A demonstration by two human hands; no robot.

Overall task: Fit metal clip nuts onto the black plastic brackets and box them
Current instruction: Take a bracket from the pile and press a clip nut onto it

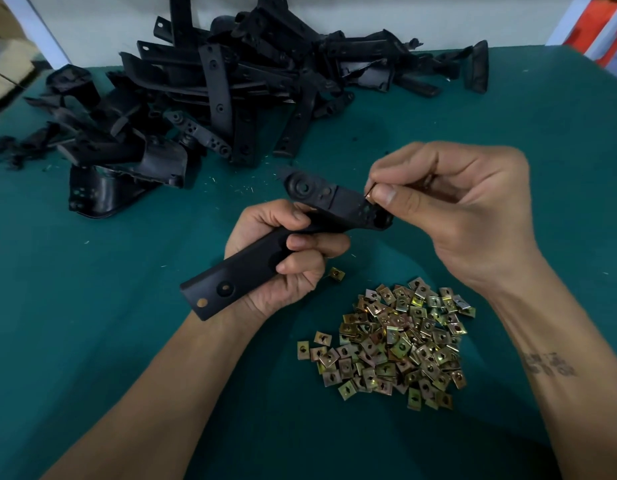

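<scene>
Loads left to do here, by the look of it. Taking the heap of clip nuts (390,341) as the landmark: the big tangle of black brackets (231,81) sits well beyond it at the far side of the green table (508,133), and none of those I can make out has a clip on it. No box in sight either, so boxing hasn't started as far as I can tell.

One bracket (293,237) is up in the air just above and left of the nut heap. The left hand (283,258) has its fingers curled round the middle of it, long end poking out toward the near left. The right hand (449,209) is above the heap, thumb and finger pinching a small clip (368,194) right at the bracket's far end, touching the edge next to a hole. Only a sliver of metal shows, so I can't say if it's seated or just started. One stray nut (336,273) lies just off the heap, under the left hand.

My guess: first or early bracket, mid-fit.
</scene>
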